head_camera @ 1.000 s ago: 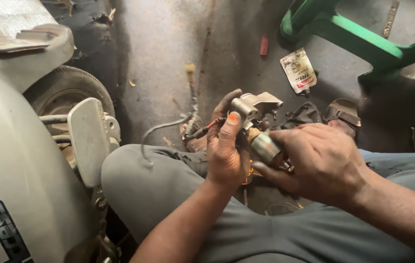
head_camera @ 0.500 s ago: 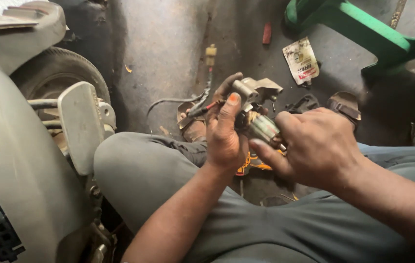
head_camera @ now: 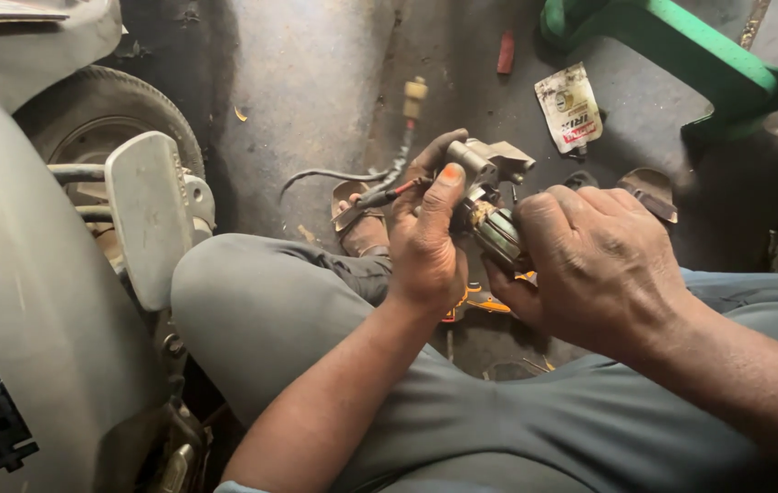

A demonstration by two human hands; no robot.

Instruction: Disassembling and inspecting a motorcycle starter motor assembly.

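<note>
Grimy concrete floor fills the background, with a scooter's grey body and tyre at the left, a green frame at far right, and a flattened sachet lying beyond the hands. Over the person's grey-trousered lap, both hands hold one small metal part. Its long axis runs from near right to far left: the ribbed cylindrical end sits in the right hand, whose grip is closed around it, while the bracketed head points far left, up past the thumb. The left hand closes its grip on that head end from the left, thumb pressed along the top. A dark wire trails from the part leftward over the floor. Both hands lie equally close, touching the part at opposite ends.
</note>
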